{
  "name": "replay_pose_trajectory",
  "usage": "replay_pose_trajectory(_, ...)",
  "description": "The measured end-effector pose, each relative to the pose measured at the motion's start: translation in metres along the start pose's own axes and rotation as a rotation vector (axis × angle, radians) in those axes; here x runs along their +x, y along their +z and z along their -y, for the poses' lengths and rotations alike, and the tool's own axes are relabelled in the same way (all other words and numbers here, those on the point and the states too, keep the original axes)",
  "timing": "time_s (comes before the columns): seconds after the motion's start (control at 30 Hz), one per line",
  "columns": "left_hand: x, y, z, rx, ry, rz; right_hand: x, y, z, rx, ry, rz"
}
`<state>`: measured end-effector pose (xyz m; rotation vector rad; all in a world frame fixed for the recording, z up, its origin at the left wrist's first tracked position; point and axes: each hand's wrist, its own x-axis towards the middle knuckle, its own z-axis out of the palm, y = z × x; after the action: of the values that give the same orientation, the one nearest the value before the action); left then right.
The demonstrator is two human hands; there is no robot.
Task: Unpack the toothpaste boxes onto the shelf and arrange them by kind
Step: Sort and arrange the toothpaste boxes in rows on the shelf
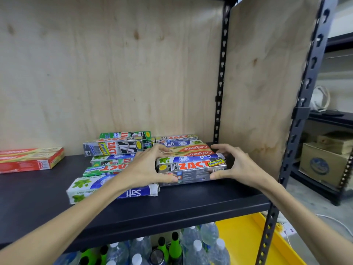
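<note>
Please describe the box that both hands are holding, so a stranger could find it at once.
On the black shelf, look right, near the plywood side panel. The grey Zact Smokers box lies frontmost there, between left hand and right hand. Its neighbours behind are blue Safi and red Colgate.

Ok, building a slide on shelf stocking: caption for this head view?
Both hands, left and right, grip a row of toothpaste boxes by its ends on the black shelf, among unsorted boxes.
</note>
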<state>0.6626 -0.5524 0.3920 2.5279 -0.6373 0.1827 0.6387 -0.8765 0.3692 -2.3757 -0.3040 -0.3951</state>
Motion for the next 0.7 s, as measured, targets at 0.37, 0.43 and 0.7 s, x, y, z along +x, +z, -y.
replay_pose_trajectory(0.37, -0.02, -0.014, -0.005, -0.205, 0.144, -0.131, -0.002, -0.018, 0.029, -0.004, -0.158, -0.07)
replay_pose_trajectory(0.43, -0.023, -0.019, -0.008, -0.234, 0.169, -0.175, -0.002, -0.023, 0.037, -0.024, -0.18, -0.096)
replay_pose_trajectory(0.7, -0.033, -0.054, -0.013, -0.292, 0.265, -0.273, -0.003, -0.032, 0.08, -0.008, -0.227, -0.148)
